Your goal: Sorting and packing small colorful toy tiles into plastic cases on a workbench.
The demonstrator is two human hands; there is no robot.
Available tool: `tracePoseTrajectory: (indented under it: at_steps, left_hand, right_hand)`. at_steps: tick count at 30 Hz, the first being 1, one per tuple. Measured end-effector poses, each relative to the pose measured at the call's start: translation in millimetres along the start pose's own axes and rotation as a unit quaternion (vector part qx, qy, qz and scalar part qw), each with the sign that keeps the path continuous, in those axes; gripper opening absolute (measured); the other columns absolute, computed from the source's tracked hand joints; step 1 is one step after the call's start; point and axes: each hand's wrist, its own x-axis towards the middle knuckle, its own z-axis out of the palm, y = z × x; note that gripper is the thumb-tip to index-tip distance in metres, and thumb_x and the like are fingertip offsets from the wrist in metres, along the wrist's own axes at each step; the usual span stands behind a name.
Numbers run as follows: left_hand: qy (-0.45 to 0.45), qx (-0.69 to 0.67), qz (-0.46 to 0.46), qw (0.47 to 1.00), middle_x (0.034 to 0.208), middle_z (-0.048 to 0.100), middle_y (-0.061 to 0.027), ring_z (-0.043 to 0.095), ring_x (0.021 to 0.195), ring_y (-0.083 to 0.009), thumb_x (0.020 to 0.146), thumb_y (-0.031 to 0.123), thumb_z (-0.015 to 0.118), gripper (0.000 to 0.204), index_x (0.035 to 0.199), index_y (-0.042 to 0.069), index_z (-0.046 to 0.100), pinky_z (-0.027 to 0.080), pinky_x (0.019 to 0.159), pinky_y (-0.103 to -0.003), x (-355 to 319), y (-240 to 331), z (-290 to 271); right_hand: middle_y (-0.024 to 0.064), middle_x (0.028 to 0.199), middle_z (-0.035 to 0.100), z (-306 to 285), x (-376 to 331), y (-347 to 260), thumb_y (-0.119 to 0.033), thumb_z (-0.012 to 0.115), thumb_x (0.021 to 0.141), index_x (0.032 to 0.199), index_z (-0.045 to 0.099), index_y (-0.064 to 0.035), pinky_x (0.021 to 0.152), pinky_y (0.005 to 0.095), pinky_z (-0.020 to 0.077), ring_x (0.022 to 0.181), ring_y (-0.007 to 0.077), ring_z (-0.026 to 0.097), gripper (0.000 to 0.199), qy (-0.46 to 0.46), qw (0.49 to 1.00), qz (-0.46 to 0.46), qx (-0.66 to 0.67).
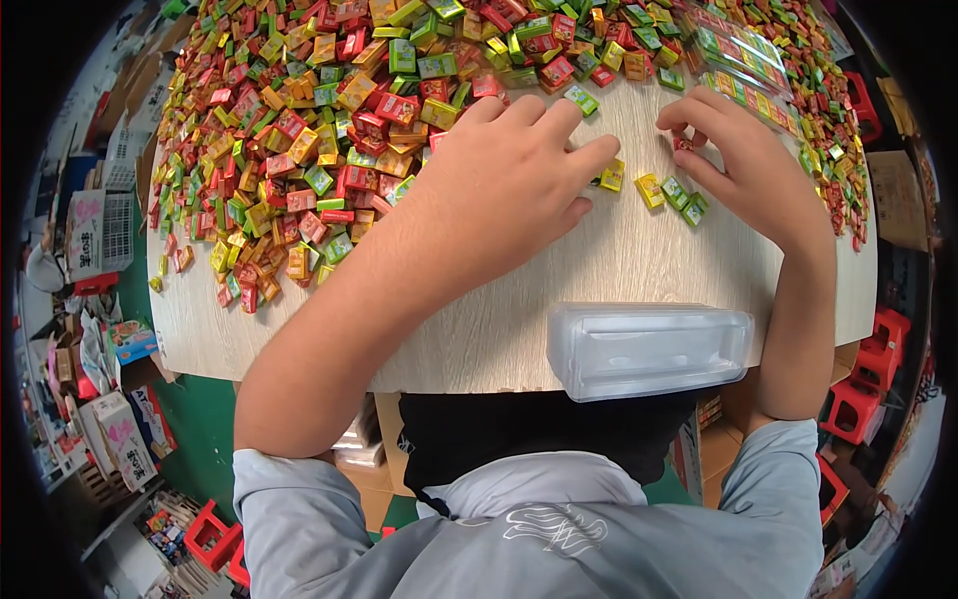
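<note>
My left hand [514,170] is over the edge of a big pile of small candy-like boxes [329,150] in red, green, yellow and orange foil. Its fingers are spread, and a yellow box [612,176] lies beside the index fingertip. My right hand [753,165] is closed at the right, with a small red box [683,144] pinched between thumb and fingers. Between the hands, another yellow box [650,191] and two green boxes [684,201] lie on the wooden table.
A clear plastic tray [649,349] sits at the table's [469,339] near edge in front of me. Filled clear packs [743,65] rest at the far right among more loose boxes. Red stools [878,349] and cartons [125,439] stand around the table.
</note>
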Motion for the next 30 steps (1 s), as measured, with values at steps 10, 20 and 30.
tracePoseTrajectory:
  at_steps: [10,20,30]
  left_hand:
    - [-0.038,-0.009,0.031,0.999,0.128,0.062,-0.0099,0.062,0.114,-0.0304,0.091,0.027,0.078,0.058,0.145,0.017,0.059,0.047,0.106,-0.047,-6.4,-1.4,-3.9]
    - [0.023,-0.029,0.013,0.999,0.121,0.063,-0.0094,0.062,0.114,-0.0289,0.092,0.032,0.076,0.054,0.139,0.01,0.06,0.048,0.103,-0.045,-0.8,-0.4,3.3]
    - [0.018,-0.024,-0.004,1.0,0.115,0.063,-0.0071,0.064,0.111,-0.0278,0.094,0.03,0.075,0.03,0.118,0.013,0.069,0.049,0.1,-0.047,4.3,-2.5,9.5]
  right_hand:
    - [0.0104,0.114,0.065,-3.2,-1.5,2.2,-0.011,0.07,0.095,0.121,0.065,-0.0077,0.085,0.0405,0.0562,0.095,0.0282,0.069,0.026,-0.009,0.999,-0.03,-0.007]
    - [0.0081,0.113,0.066,-5.5,5.4,-13.5,0.001,0.079,0.083,0.129,0.064,-0.0048,0.089,0.0356,0.0537,0.097,0.0222,0.065,0.048,-0.018,0.99,-0.111,0.085]
    - [0.0083,0.102,0.07,12.6,9.3,-33.8,-0.004,0.081,0.081,0.138,0.06,-0.0105,0.098,0.0438,0.0486,0.103,0.0295,0.066,0.061,0.012,0.99,-0.118,0.077]
